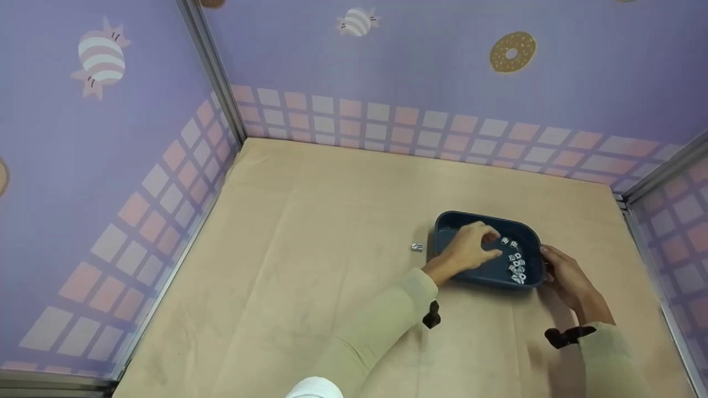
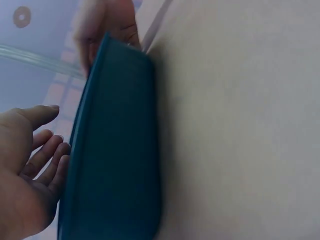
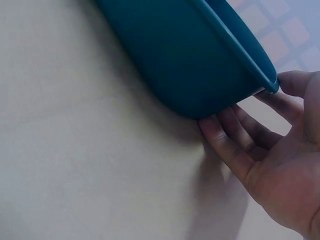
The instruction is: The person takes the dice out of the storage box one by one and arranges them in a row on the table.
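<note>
A dark blue tray [image 1: 449, 222] lies on the beige table, with several small white dice [image 1: 516, 262] gathered in its right part. My left hand [image 1: 489, 243] reaches over the tray's near rim, fingers pointing down into it. In the left wrist view that hand [image 2: 55, 135] shows relaxed fingers holding nothing, beside the tray's outer wall [image 2: 120, 150]. My right hand [image 1: 547, 260] is at the tray's right corner. Its straight fingers [image 3: 225, 140] lie against the foot of the tray wall [image 3: 190, 55] and its thumb tip touches the rim. One die [image 1: 417, 247] lies on the table left of the tray.
Purple patterned walls with metal corner posts [image 1: 213, 72] enclose the beige table [image 1: 310, 232] on three sides. The tray sits right of centre, toward the front. A black strap [image 1: 431, 316] is on each wrist.
</note>
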Tool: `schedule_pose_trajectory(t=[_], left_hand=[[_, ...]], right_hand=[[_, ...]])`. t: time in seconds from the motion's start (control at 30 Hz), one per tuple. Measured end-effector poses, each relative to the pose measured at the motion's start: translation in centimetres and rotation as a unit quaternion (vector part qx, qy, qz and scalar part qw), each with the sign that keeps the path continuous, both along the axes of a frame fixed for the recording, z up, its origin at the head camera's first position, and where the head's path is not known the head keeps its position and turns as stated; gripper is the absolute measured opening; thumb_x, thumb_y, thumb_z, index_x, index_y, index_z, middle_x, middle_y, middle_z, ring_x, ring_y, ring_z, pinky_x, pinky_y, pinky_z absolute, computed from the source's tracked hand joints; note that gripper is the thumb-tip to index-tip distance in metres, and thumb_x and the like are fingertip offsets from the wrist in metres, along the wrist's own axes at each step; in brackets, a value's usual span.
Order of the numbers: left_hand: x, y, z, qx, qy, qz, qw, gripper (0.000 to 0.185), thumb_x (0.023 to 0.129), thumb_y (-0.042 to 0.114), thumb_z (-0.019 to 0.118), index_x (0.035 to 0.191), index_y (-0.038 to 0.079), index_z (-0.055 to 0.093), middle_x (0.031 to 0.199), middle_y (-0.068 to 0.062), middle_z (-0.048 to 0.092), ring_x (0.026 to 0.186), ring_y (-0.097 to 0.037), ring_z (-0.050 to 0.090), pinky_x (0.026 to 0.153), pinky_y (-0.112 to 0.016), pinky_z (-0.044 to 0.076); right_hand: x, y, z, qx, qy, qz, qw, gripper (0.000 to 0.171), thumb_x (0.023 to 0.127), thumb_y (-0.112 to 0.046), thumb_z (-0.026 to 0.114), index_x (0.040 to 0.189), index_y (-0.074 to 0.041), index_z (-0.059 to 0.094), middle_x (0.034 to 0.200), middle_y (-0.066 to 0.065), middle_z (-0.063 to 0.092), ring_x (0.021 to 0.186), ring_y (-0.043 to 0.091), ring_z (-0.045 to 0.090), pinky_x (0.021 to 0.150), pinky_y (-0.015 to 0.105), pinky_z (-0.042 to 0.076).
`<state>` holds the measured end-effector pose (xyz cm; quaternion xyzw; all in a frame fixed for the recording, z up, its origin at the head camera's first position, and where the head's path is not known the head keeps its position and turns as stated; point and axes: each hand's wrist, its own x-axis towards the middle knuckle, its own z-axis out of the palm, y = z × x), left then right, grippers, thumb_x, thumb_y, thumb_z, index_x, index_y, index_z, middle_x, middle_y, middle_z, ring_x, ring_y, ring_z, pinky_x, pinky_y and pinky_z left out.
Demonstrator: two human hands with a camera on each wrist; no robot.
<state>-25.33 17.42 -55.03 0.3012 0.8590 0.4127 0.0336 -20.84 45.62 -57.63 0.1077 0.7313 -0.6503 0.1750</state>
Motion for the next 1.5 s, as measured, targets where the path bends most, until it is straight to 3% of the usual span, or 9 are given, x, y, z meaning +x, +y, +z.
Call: schedule_pose_trajectory(t=[0.2,0.3,0.43,0.87,1.0,1.13,1.23,1.33,1.5], left_hand=[[-0.5,3.0,-1.4,-0.044,-0.011,-0.05,0.9977,0.044,0.099,0.025,0.079,0.138,0.01,0.069,0.126,-0.002,0.067,0.114,-0.007,0.064,0.092,-0.008,0.044],[-0.6,3.9,-2.0,-0.054,-0.021,-0.065,0.9962,0.046,0.099,0.023,0.078,0.142,0.009,0.067,0.13,-0.003,0.067,0.118,-0.009,0.064,0.094,-0.009,0.045],[-0.8,4.9,-2.8,-0.071,-0.016,-0.068,0.9951,0.045,0.1,0.024,0.077,0.142,0.011,0.067,0.13,0.001,0.067,0.116,-0.005,0.063,0.096,-0.008,0.043],[-1.1,5.5,-4.0,-0.118,0.0,-0.109,0.987,0.044,0.1,0.029,0.075,0.142,0.016,0.069,0.133,0.003,0.068,0.12,-0.004,0.06,0.1,-0.01,0.042],[-1.2,5.6,-4.1,-0.13,0.012,-0.107,0.9856,0.037,0.1,0.026,0.075,0.137,0.017,0.073,0.128,0.003,0.068,0.113,-0.003,0.061,0.095,-0.01,0.044],[-1.3,5.8,-4.3,-0.144,0.027,-0.094,0.9848,0.03,0.1,0.021,0.075,0.129,0.019,0.077,0.124,0.006,0.07,0.112,-0.002,0.061,0.096,-0.01,0.044],[-1.3,5.8,-4.5,-0.148,0.023,-0.082,0.9853,0.025,0.099,0.02,0.076,0.124,0.021,0.08,0.121,0.008,0.071,0.109,-0.001,0.061,0.093,-0.01,0.044],[-1.4,5.8,-4.6,-0.148,0.012,-0.073,0.9862,0.022,0.098,0.022,0.078,0.12,0.021,0.081,0.116,0.009,0.07,0.102,0.0,0.059,0.087,-0.01,0.045],[-1.4,5.8,-4.6,-0.137,-0.015,-0.058,0.9887,0.012,0.097,0.019,0.08,0.108,0.02,0.08,0.104,0.01,0.069,0.089,0.001,0.057,0.077,-0.011,0.046]], right_hand=[[0.1,-0.7,-0.1,0.021,-0.014,-0.016,1.0,0.076,0.111,-0.053,0.047,0.168,-0.006,0.025,0.151,0.009,0.049,0.13,0.016,0.051,0.106,0.031,0.049],[0.1,-0.9,-0.1,0.03,-0.023,-0.017,0.999,0.083,0.111,-0.056,0.044,0.17,-0.006,0.015,0.175,0.014,0.019,0.16,0.026,0.021,0.127,0.045,0.026],[0.0,-0.9,-0.1,0.025,-0.027,-0.027,0.999,0.086,0.111,-0.057,0.044,0.169,-0.004,0.008,0.177,0.016,0.002,0.162,0.032,0.0,0.129,0.051,0.007],[0.2,-0.6,-0.5,0.038,-0.011,-0.023,0.999,0.071,0.116,-0.046,0.034,0.169,-0.002,0.013,0.176,0.017,0.011,0.163,0.029,0.008,0.13,0.04,0.012],[0.3,-0.4,-0.6,0.055,0.008,-0.026,0.998,0.073,0.115,-0.048,0.039,0.167,0.0,0.022,0.142,0.006,0.053,0.133,0.012,0.046,0.109,0.02,0.038],[0.4,-0.3,-0.7,0.053,0.011,-0.039,0.998,0.078,0.112,-0.051,0.046,0.166,0.002,0.025,0.114,-0.009,0.054,0.106,0.005,0.047,0.088,0.017,0.042],[0.4,-0.4,-0.8,0.055,0.004,-0.04,0.998,0.08,0.112,-0.053,0.045,0.168,0.0,0.021,0.141,0.006,0.053,0.13,0.01,0.047,0.105,0.02,0.04],[0.4,-0.6,-0.8,0.059,0.002,-0.035,0.998,0.082,0.112,-0.055,0.042,0.168,-0.002,0.016,0.174,0.015,0.022,0.161,0.023,0.019,0.128,0.031,0.02],[0.2,-0.8,-0.7,0.048,-0.004,-0.04,0.998,0.084,0.112,-0.056,0.042,0.168,-0.002,0.013,0.176,0.016,0.007,0.162,0.029,0.005,0.13,0.042,0.008]])
